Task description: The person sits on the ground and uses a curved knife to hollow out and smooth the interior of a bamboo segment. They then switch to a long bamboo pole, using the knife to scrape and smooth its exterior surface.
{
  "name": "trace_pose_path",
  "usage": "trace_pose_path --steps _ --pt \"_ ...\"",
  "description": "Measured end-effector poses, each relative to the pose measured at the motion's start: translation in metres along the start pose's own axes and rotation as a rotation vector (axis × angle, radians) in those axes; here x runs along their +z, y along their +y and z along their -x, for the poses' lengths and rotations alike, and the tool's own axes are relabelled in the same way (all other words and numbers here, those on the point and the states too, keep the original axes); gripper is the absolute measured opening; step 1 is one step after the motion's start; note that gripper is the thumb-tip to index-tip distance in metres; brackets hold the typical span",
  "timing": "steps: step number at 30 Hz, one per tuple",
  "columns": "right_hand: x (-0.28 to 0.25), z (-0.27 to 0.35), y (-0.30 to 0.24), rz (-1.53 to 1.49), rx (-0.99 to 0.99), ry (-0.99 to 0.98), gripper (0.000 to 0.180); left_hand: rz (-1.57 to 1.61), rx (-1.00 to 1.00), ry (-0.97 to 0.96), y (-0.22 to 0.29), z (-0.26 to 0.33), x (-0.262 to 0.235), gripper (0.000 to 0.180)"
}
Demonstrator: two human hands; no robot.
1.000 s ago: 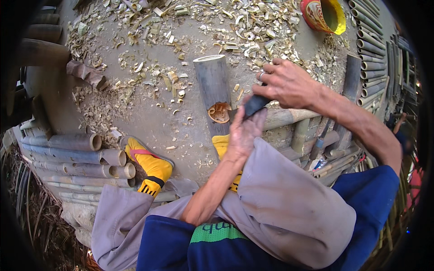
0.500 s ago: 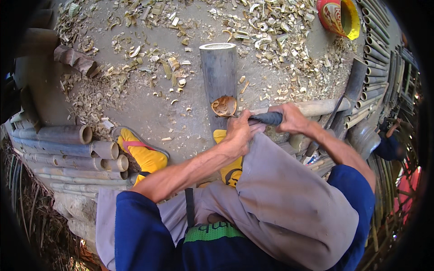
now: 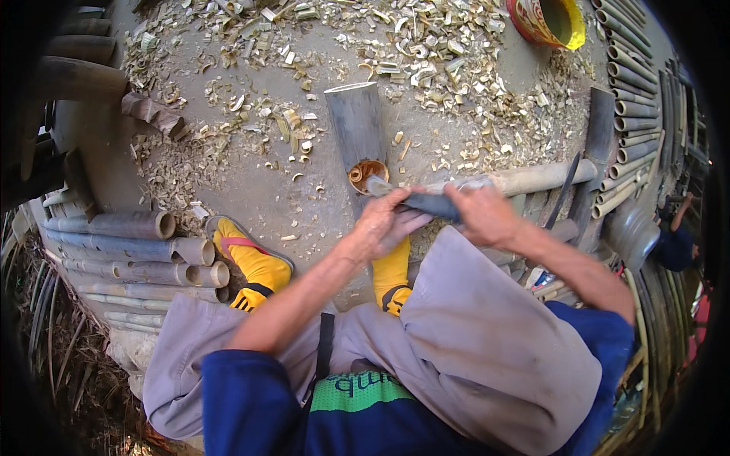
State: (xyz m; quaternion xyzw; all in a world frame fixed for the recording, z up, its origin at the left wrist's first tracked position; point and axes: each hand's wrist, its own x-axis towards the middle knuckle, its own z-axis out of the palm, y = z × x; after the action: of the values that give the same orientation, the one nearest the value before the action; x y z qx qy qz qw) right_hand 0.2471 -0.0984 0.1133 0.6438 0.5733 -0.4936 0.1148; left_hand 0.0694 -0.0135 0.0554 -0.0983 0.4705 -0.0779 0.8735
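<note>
A dark grey bamboo section [image 3: 356,121] stands in front of me, its cut top rim pale. Near its lower end is a carved hollow [image 3: 363,172] with orange-brown shavings inside. The grey tip of a dark-handled tool [image 3: 430,205] reaches this hollow; blur hides the tip's exact shape. My left hand [image 3: 382,225] is closed at the front of the tool, near the tip. Farther back, my right hand [image 3: 488,219] grips the dark handle. A pale round pole [image 3: 544,178] passes behind my right hand.
Bamboo shavings [image 3: 433,53] litter the ground ahead. A red and yellow bucket [image 3: 546,23] lies at the upper right. Cut bamboo tubes [image 3: 137,249] are stacked at left, and poles [image 3: 635,114] line the right. A dark blade [image 3: 564,191] leans beside the pale pole. Another person [image 3: 677,242] is at far right.
The tool has shifted, and its grey tip now shows inside the hollow. The bamboo section leans a little more to the left. Both hands keep hold of the tool, and the view has shifted slightly.
</note>
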Motion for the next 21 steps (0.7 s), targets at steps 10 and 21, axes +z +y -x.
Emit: trace_pose_path --steps 10,21 --pt "-0.078 -0.063 0.031 0.376 -0.383 -0.179 0.034 0.567 0.201 -0.054 -0.027 -0.008 0.026 0.033" --pt "0.019 -0.023 0.011 -0.244 -0.090 -0.060 0.038 0.055 -0.076 0.264 0.002 0.018 0.011 0.030"
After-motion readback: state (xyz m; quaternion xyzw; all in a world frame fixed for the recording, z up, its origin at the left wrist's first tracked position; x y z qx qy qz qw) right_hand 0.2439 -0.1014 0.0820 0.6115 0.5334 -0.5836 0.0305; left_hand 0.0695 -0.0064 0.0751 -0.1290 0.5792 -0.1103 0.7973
